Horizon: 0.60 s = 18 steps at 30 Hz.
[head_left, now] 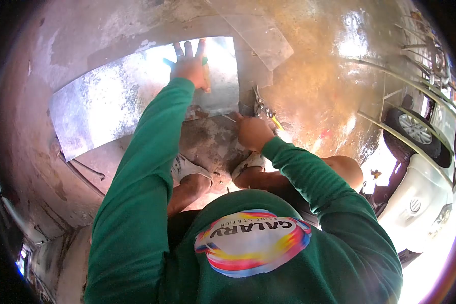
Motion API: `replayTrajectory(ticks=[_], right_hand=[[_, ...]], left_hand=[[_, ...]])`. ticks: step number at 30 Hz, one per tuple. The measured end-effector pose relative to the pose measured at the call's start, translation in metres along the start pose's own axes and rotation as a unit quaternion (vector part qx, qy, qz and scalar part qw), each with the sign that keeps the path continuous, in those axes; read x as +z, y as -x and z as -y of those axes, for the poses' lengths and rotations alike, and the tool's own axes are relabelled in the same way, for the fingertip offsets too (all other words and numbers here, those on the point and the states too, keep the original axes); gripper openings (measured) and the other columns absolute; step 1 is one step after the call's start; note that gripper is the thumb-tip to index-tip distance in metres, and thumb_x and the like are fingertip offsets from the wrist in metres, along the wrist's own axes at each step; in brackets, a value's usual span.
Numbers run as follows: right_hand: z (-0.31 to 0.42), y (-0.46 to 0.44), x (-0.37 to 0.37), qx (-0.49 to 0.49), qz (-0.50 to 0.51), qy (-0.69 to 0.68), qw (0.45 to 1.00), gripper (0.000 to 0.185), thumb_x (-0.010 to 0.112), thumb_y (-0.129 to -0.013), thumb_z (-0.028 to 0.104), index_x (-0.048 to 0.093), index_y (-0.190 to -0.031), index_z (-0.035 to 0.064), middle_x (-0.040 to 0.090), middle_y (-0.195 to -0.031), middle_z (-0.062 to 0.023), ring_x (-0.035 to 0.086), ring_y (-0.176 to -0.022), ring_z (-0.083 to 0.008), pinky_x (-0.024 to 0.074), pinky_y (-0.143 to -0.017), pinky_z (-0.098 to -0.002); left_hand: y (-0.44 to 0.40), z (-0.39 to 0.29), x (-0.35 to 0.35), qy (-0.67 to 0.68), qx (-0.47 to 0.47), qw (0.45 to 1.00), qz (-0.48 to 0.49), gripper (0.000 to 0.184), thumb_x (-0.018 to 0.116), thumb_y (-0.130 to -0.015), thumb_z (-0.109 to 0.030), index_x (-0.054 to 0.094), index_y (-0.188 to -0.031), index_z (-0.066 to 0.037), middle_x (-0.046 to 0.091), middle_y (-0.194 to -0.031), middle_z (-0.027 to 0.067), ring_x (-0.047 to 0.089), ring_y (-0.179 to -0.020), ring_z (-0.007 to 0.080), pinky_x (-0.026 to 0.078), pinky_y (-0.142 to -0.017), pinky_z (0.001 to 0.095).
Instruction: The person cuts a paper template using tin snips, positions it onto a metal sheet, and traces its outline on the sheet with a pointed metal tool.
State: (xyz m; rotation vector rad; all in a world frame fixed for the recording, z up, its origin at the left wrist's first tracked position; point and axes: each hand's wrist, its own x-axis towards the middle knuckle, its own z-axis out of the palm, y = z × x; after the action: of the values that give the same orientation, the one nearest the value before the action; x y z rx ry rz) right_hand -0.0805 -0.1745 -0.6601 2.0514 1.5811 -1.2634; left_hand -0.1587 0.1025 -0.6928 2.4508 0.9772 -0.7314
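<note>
A shiny rectangular metal sheet (96, 101) lies on the floor ahead of my feet. My left hand (188, 68) rests flat on it, fingers spread, near its far edge. My right hand (253, 133) is closed at the sheet's near right corner. From its fingers a thin, light, pointed tool (229, 117) sticks out toward the sheet's edge; its exact kind is too small to make out. Just beyond the right hand lie metal snips (261, 109) with a yellow handle, partly hidden by that hand.
A clear-looking flat sheet (268, 43) lies beyond the metal on the stained concrete floor (309, 76). A dark bent rod (83, 175) is at the left. On the right are metal rails (405, 142), a car wheel (415, 129) and a white car (415, 202).
</note>
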Motion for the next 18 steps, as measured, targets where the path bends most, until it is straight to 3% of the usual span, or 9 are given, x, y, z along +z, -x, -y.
replayTrajectory(ticks=[2, 4, 6, 8, 9, 16, 18], right_hand=[[-0.008, -0.007, -0.001, 0.052, -0.071, -0.102, 0.991, 0.061, 0.066, -0.094, 0.021, 0.053, -0.151, 0.0025, 0.077, -0.098, -0.0273, 0.077, -0.095, -0.0477, 0.0616, -0.082, -0.0575], [-0.019, -0.018, -0.007, 0.093, -0.107, -0.152, 0.978, 0.059, 0.068, -0.096, 0.025, 0.056, -0.148, 0.0009, 0.077, -0.1, -0.0291, 0.076, -0.097, -0.0495, 0.0608, -0.085, -0.0578], [-0.031, -0.038, -0.011, 0.134, -0.145, -0.203, 0.959, 0.058, 0.069, -0.097, 0.03, 0.058, -0.145, -0.0006, 0.076, -0.102, -0.0308, 0.075, -0.099, -0.0513, 0.0601, -0.087, -0.0581], [-0.038, -0.06, -0.015, 0.195, -0.184, -0.323, 0.908, 0.057, 0.074, -0.097, 0.038, 0.066, -0.134, -0.0034, 0.076, -0.103, -0.0328, 0.075, -0.1, -0.051, 0.0591, -0.09, -0.0567], [-0.039, -0.066, -0.017, 0.174, -0.212, -0.365, 0.89, 0.054, 0.078, -0.093, 0.042, 0.074, -0.119, -0.0048, 0.076, -0.104, -0.0332, 0.075, -0.102, -0.05, 0.0584, -0.091, -0.0555], [-0.057, -0.113, -0.003, 0.205, -0.206, -0.413, 0.863, 0.049, 0.08, -0.09, 0.043, 0.078, -0.106, -0.0039, 0.077, -0.099, -0.0304, 0.075, -0.099, -0.0484, 0.0586, -0.09, -0.0537], [-0.053, -0.101, -0.015, 0.202, -0.183, -0.411, 0.87, 0.044, 0.079, -0.092, 0.039, 0.077, -0.105, -0.0031, 0.077, -0.091, -0.0268, 0.077, -0.089, -0.0429, 0.0602, -0.084, -0.051]], left_hand=[[0.0, 0.001, 0.003, 0.002, 0.001, 1.0, 0.0, 0.162, 0.106, -0.058, -0.047, -0.001, -0.177, -0.025, 0.017, -0.178, 0.0246, 0.005, -0.164, 0.0567, 0.024, -0.117, 0.091], [0.002, 0.002, 0.006, 0.005, 0.001, 1.0, -0.03, 0.154, 0.105, -0.058, -0.044, 0.01, -0.176, -0.024, 0.028, -0.171, 0.0197, 0.009, -0.165, 0.052, 0.025, -0.118, 0.0883], [0.005, 0.004, 0.003, 0.004, 0.002, 1.0, -0.018, 0.155, 0.106, -0.057, -0.042, 0.009, -0.177, -0.024, 0.023, -0.174, 0.0227, 0.008, -0.165, 0.0521, 0.026, -0.118, 0.0883], [0.012, 0.01, 0.0, 0.0, 0.004, 1.0, -0.005, 0.157, 0.106, -0.057, -0.041, 0.007, -0.177, -0.023, 0.018, -0.177, 0.0258, 0.007, -0.166, 0.0522, 0.027, -0.118, 0.0883], [0.017, 0.016, -0.001, 0.01, -0.004, 1.0, -0.017, 0.157, 0.107, -0.056, -0.04, 0.008, -0.177, -0.022, 0.019, -0.177, 0.0264, 0.008, -0.166, 0.0516, 0.028, -0.118, 0.0871], [0.034, 0.073, 0.001, 0.007, -0.049, 0.999, -0.019, 0.157, 0.105, -0.056, -0.045, 0.009, -0.178, -0.022, 0.02, -0.178, 0.0257, 0.007, -0.166, 0.0526, 0.03, -0.119, 0.0825], [0.04, 0.081, 0.0, 0.049, -0.059, 0.997, -0.012, 0.151, 0.104, -0.06, -0.041, 0.012, -0.177, -0.019, 0.022, -0.176, 0.0263, 0.008, -0.166, 0.0538, 0.028, -0.12, 0.0818]])
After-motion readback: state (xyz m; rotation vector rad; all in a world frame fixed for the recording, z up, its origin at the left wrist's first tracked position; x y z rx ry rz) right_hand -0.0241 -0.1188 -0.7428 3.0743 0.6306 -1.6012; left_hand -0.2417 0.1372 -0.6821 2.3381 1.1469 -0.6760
